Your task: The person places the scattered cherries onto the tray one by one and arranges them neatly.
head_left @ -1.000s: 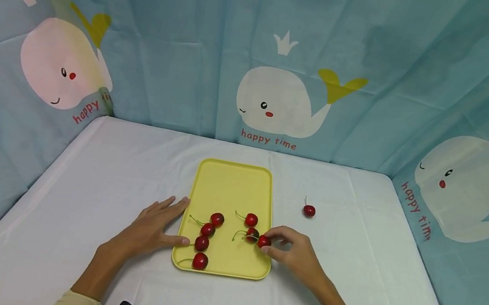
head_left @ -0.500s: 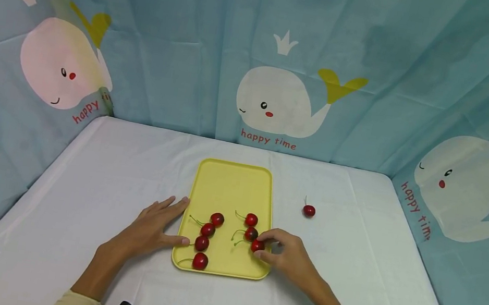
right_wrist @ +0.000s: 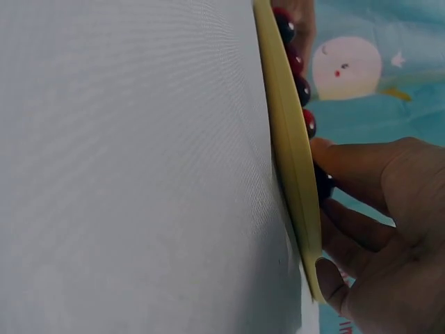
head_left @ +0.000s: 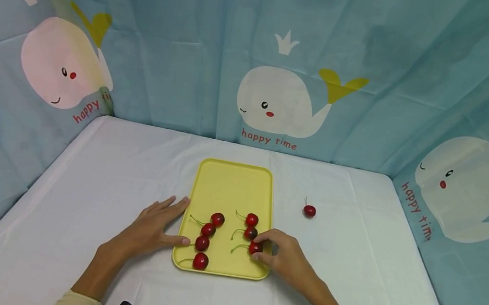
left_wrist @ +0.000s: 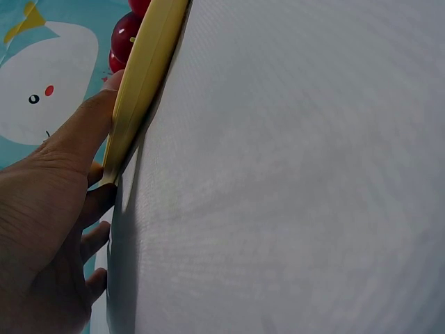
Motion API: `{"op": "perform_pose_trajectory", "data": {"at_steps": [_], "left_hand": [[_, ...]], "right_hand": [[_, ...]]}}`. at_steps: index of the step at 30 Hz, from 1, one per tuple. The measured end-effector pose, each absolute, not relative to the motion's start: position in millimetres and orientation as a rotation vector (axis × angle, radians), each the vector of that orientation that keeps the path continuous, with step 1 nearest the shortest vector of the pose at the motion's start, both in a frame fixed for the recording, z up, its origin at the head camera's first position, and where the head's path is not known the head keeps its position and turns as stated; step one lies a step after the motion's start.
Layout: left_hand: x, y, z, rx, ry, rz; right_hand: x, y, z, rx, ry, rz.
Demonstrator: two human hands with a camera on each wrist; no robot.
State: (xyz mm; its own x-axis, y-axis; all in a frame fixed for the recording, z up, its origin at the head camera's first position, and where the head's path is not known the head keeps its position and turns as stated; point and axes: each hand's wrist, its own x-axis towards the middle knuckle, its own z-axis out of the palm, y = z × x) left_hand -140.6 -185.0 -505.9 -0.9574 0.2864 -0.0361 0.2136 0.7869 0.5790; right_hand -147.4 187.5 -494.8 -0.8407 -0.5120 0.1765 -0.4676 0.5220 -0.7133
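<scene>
A yellow tray point(head_left: 234, 185) lies on the table with several red cherries on it, green stems pointing left. My right hand point(head_left: 289, 258) pinches a cherry point(head_left: 254, 248) between thumb and fingers, low over the tray's right side. Two cherries point(head_left: 252, 220) sit just behind it in a column. In the right wrist view the pinched cherry point(right_wrist: 323, 182) looks dark and partly covered by my fingers. My left hand point(head_left: 150, 225) rests at the tray's left edge, fingers spread, thumb over the rim. Beside that thumb, several cherries point(head_left: 202, 243) form another column.
One loose cherry point(head_left: 309, 211) lies on the white tablecloth point(head_left: 353, 253) to the right of the tray. A blue curtain point(head_left: 178, 58) with printed whales surrounds the table at the back and sides.
My right hand has moved the pinched cherry left and toward me, from beside the middle cherry to the front of the right column. The left hand stays put.
</scene>
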Motion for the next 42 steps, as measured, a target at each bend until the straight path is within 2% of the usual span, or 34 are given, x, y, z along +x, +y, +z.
{"op": "perform_pose_trajectory", "data": {"at_steps": [25, 42], "left_hand": [[-141.1, -185.4, -506.0, 0.402, 2.849, 0.906], [-139.8, -185.9, -505.2, 0.428, 2.849, 0.930]], "right_hand": [[-152.4, 199.3, -490.7, -0.662, 2.729, -1.428], [-172.0, 222.7, -480.2, -0.373, 2.802, -1.592]]}}
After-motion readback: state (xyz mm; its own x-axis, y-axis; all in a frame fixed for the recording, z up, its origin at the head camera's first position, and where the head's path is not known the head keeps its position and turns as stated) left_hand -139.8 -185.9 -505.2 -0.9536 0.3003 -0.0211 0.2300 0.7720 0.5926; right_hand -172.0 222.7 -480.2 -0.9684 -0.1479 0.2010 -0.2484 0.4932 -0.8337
